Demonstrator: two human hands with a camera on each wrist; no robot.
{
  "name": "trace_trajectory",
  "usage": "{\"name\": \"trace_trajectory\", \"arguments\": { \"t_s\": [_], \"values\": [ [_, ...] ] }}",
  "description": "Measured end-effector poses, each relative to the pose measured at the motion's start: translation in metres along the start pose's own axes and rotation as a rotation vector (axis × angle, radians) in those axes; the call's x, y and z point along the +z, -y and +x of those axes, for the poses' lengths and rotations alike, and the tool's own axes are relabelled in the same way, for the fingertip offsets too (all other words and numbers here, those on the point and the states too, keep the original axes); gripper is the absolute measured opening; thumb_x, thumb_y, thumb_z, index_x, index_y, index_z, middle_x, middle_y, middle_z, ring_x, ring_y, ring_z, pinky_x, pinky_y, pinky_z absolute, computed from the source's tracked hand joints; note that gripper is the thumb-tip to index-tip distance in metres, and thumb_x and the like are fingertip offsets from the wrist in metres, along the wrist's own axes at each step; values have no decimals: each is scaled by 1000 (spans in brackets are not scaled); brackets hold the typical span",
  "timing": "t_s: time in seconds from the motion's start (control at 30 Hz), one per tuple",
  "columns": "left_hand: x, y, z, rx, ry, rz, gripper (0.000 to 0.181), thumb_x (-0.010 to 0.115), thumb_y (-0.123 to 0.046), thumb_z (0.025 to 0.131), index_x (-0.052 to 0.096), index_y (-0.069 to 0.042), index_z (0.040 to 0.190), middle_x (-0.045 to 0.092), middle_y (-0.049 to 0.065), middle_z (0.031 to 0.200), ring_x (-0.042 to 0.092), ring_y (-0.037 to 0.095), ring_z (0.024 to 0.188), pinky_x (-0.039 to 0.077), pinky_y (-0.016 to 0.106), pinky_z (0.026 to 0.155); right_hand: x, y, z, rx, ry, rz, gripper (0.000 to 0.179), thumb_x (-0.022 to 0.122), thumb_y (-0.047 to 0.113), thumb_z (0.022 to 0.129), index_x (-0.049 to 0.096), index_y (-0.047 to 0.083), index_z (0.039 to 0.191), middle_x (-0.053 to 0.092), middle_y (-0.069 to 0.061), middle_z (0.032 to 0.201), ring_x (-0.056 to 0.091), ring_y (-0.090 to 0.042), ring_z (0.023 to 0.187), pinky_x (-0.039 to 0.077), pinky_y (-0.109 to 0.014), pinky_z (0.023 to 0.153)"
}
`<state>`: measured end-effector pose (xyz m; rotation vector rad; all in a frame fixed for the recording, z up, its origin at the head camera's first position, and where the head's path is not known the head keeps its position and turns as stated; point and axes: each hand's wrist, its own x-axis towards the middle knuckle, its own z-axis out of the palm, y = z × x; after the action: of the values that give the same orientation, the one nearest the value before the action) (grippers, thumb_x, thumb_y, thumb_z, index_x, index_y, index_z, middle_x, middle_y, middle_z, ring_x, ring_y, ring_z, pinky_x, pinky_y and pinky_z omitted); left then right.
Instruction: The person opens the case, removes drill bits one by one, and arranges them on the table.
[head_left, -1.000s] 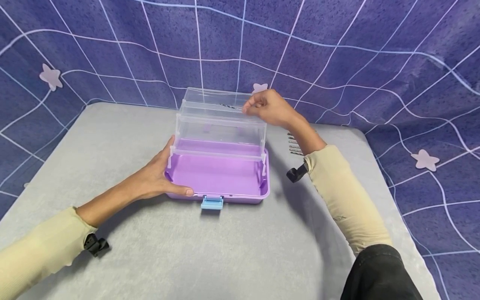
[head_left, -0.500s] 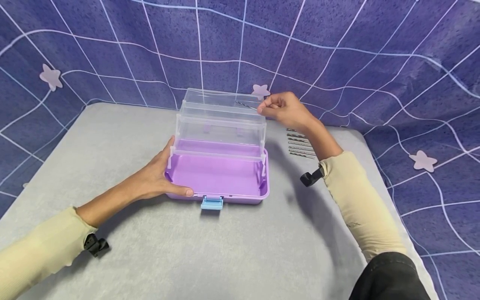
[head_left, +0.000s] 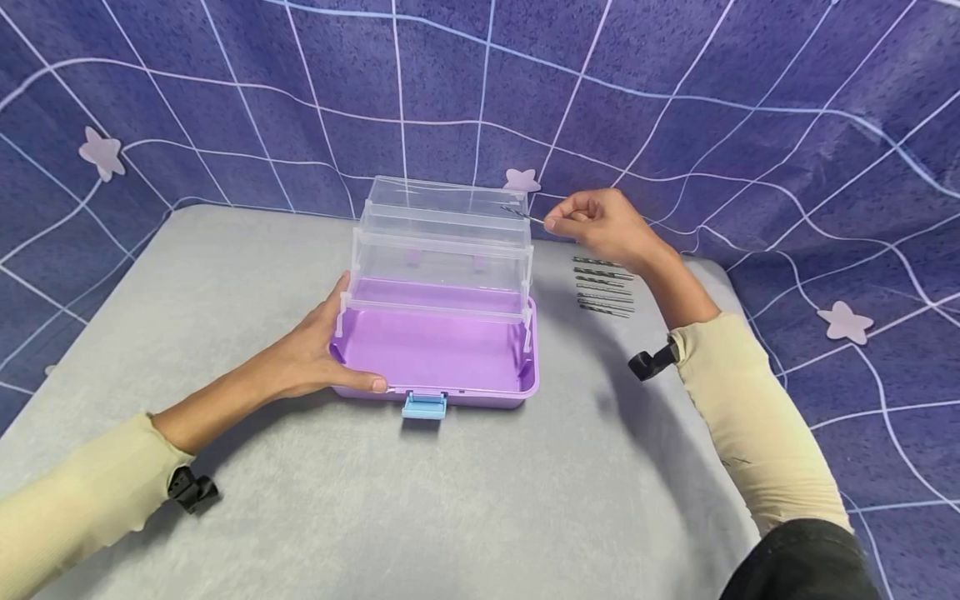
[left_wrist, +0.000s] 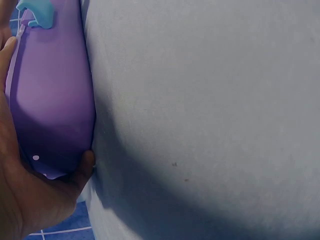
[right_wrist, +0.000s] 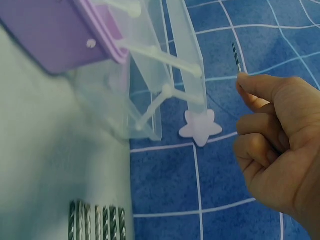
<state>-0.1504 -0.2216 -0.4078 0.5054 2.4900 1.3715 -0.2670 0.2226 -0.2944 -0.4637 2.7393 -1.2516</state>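
The right hand (head_left: 603,225) pinches a thin drill bit (head_left: 522,216) between thumb and forefinger, the other fingers curled. A second ago the bit lay over the top clear tray (head_left: 442,202) of the purple box (head_left: 438,354); now it has drawn out past the tray's right edge, so the bit looks to be coming away from the box. The left hand (head_left: 318,354) grips the box's left front corner. More drill bits (head_left: 603,286) lie in a row on the grey table (head_left: 465,500), with open room beside them.

Left hand (left_wrist: 20,195) cut off at nine o'clock edge, drill bits (right_wrist: 97,220) cropped at six o'clock, blurred purple box (right_wrist: 55,35).
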Motion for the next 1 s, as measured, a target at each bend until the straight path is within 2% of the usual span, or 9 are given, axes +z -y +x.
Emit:
{"name": "trace_trajectory", "arguments": {
  "t_s": [0.1, 0.2, 0.3, 0.43, 0.53, 0.67, 0.8, 1.0],
  "values": [
    [0, 0, 1, 7, -4, -7, 169, 112, -31, 68, -14, -33, 181, 26, 18, 185, 53, 43, 152, 36, 74, 131, -5, -4, -6, 9, -6, -17, 26, 77, 32, 107, 85, 9, 117, 54, 11, 71, 58, -11, 85, 51, -25, 82],
    [1, 0, 1, 16, -8, -19, 168, 113, -29, 68, -11, -34, 182, 30, 16, 184, 55, 43, 150, 38, 74, 130, -8, -9, -12, 12, -8, -26, 26, 77, 31, 106, 85, 8, 117, 52, 11, 71, 54, -10, 80, 48, -26, 76],
    [1, 0, 0, 12, -6, -10, 168, 112, -31, 69, -13, -33, 181, 28, 18, 185, 53, 43, 152, 36, 74, 131, -12, -16, -18, 23, -6, -30, 27, 77, 31, 106, 84, 7, 118, 57, 12, 75, 55, -8, 80, 49, -26, 75],
    [0, 0, 0, 1, -3, -1, 169, 112, -32, 69, -15, -33, 181, 27, 19, 185, 52, 43, 152, 34, 74, 132, -16, -24, -26, 37, -9, -21, 28, 77, 30, 107, 84, 6, 119, 54, 12, 72, 53, -7, 78, 50, -24, 78],
    [1, 0, 1, 4, -8, -22, 168, 113, -30, 68, -11, -34, 182, 31, 15, 183, 57, 41, 148, 40, 72, 129, -19, -30, -31, 49, -14, -12, 27, 77, 29, 107, 84, 5, 119, 48, 12, 68, 48, -7, 74, 49, -23, 77],
    [2, 1, 2, 9, -14, -33, 167, 113, -29, 67, -8, -35, 182, 33, 12, 182, 60, 39, 145, 44, 69, 127, -22, -38, -36, 68, -19, -8, 29, 79, 29, 106, 84, 5, 121, 47, 13, 67, 45, -5, 72, 47, -23, 74],
    [2, 1, 1, 3, -11, -13, 168, 112, -31, 68, -11, -35, 182, 30, 15, 184, 58, 40, 147, 40, 72, 129, -25, -45, -43, 90, -19, -8, 29, 79, 29, 107, 84, 5, 121, 43, 13, 65, 40, -4, 66, 42, -25, 66],
    [1, 0, 0, -1, -6, 1, 169, 112, -32, 69, -15, -34, 181, 26, 18, 185, 55, 42, 150, 37, 74, 131, -27, -58, -50, 119, -12, 8, 29, 77, 27, 107, 83, 3, 123, 41, 13, 65, 39, -4, 67, 48, -22, 73]
  ]
}}
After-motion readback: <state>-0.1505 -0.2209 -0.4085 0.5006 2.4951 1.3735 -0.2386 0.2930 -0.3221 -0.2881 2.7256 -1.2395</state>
